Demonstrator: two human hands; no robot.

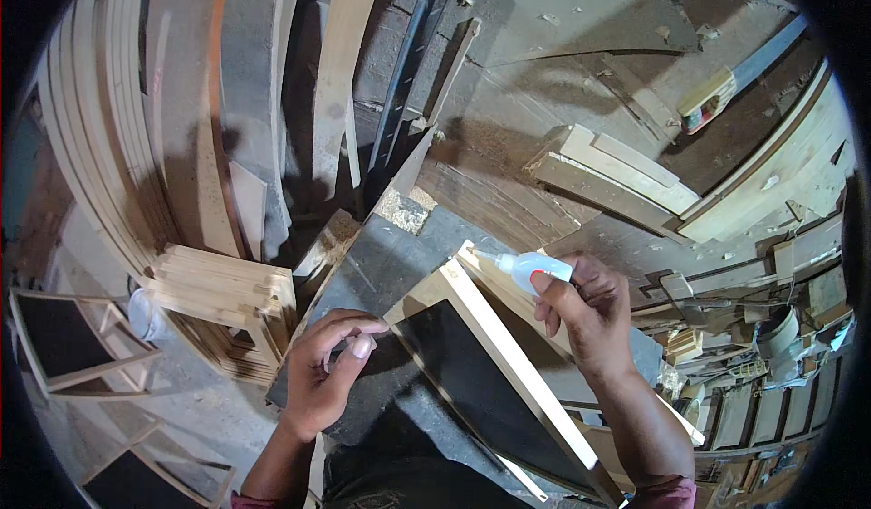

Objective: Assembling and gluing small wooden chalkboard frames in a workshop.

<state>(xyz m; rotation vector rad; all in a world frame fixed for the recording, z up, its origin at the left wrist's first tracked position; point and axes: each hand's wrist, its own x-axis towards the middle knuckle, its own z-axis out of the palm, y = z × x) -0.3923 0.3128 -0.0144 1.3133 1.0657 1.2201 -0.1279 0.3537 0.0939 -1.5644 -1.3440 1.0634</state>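
Note:
My right hand (585,314) is wrapped round a small translucent squeeze bottle (531,269), which looks like a glue bottle. Its thin nozzle points left, just above the upper corner of a pale wooden frame (508,364). A black panel (485,386) lies within the frame, which rests at a slant on a dark workbench top (349,296). To the left of the frame, my left hand (327,373) hovers with loosely curved fingers. Its thumb and index finger are apart, and nothing shows between them.
Stacked wooden frames (218,282) stand left of the bench. More black-panelled frames (68,337) are on the floor at far left. Long boards (181,101) lean at the upper left. A handsaw (744,73) lies at the upper right, near wood offcuts (617,173).

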